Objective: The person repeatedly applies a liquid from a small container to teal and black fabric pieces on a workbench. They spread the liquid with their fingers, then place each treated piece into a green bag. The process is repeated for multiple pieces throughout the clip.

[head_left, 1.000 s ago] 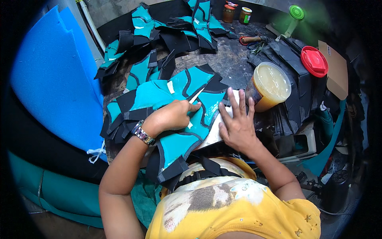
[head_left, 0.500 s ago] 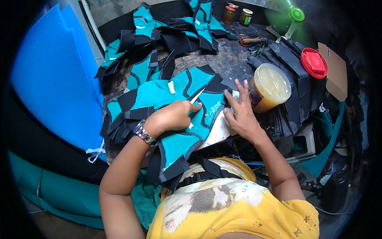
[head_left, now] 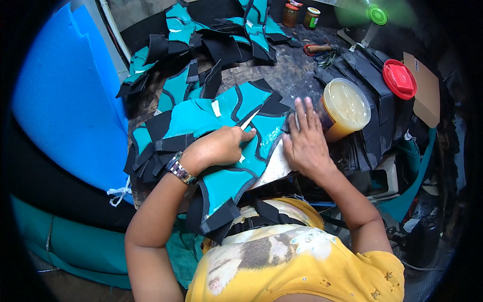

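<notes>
The left hand (head_left: 219, 146) grips a thin blade (head_left: 249, 120) on the teal piece (head_left: 221, 176); the right hand (head_left: 304, 143), fingers together, presses flat just right, risking a slip onto fingers or the open glue tub (head_left: 344, 108).

Worktop: a dark, stained bench (head_left: 282, 75) is seen, crowded edge to edge.
Left side: a large blue foam sheet (head_left: 60, 105) is stood upright against the bench.
Far right: a green fan (head_left: 377, 14) is placed at the bench's back corner.
Light: even, soft illumination is cast from above.
</notes>
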Available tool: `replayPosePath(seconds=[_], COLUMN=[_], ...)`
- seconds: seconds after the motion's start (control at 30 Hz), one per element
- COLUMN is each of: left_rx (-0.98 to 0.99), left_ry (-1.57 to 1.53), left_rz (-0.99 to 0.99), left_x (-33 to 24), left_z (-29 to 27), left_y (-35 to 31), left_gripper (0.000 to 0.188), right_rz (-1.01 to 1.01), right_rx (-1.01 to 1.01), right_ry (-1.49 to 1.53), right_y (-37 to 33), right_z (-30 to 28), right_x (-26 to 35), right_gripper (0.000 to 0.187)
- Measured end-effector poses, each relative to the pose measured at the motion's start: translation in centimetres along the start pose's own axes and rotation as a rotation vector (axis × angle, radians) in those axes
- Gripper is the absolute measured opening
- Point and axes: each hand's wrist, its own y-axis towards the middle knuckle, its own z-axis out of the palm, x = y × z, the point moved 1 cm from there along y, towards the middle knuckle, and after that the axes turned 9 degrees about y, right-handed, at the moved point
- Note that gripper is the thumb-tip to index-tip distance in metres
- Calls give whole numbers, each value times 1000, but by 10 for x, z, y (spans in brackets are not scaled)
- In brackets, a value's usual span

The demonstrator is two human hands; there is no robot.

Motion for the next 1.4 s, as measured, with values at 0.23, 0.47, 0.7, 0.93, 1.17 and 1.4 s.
replayPosePath(seconds=[0.23, 0.47, 0.7, 0.93, 1.17, 1.4], left_rx=[9, 21, -23, -53, -123, -142], left_ry=[-4, 71, 122, 135, -12, -80], left_rz=[-23, -49, -40, -53, 19, -42], left_x=[-3, -2, -9, -9, -5, -14], left_z=[-3, -1, -1, 2, 3, 1], left_y=[-2, -4, -10, -12, -11, -14], left_gripper=[66, 65, 63, 64, 64, 58], right_rz=[-61, -147, -157, -78, -214, -365], right_rx=[-31, -35, 33, 159, -6, 86], right_ry=[8, 30, 18, 634, 28, 139], right_y=[6, -1, -13, -12, -1, -25], right_z=[11, -1, -6, 0, 10, 3], right_x=[-28, -28, -11, -12, -20, -7], right_gripper=[47, 46, 45, 34, 43, 41])
